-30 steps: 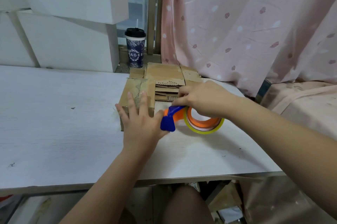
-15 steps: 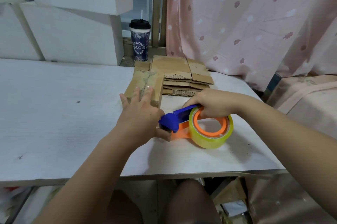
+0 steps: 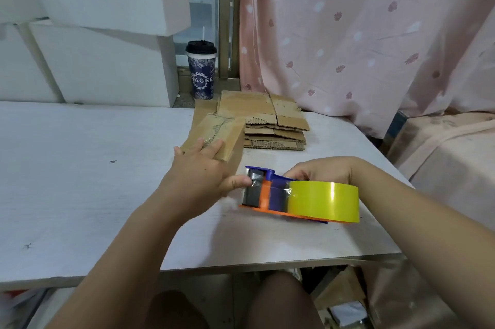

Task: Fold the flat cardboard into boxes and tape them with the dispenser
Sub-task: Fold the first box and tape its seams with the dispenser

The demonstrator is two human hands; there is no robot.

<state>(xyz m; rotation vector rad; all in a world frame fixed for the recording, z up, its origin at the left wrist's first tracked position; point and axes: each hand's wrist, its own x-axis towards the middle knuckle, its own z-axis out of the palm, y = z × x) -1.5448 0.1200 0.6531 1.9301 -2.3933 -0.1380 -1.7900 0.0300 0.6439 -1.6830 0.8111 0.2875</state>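
As R hand (image 3: 321,174) grips dispenser (image 3: 270,194), blue-orange, yellow roll (image 3: 324,201)

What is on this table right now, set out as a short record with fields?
Left hand: flat on the folded box
Right hand: holds the tape dispenser
Tape roll: yellow, on the dispenser
Flat cardboard: stacked behind the box
Cup: by the window, lid on
Table: white

The box (image 3: 214,141) is matt brown cardboard with a shiny, crinkled tape strip (image 3: 217,129) on top. The flat cardboard (image 3: 278,125) shows rough fluted edges. The dispenser (image 3: 270,189) is smooth blue and orange plastic, its tape roll (image 3: 324,201) glossy yellow. The bench (image 3: 80,167) is pale, matt, faintly wood-grained.
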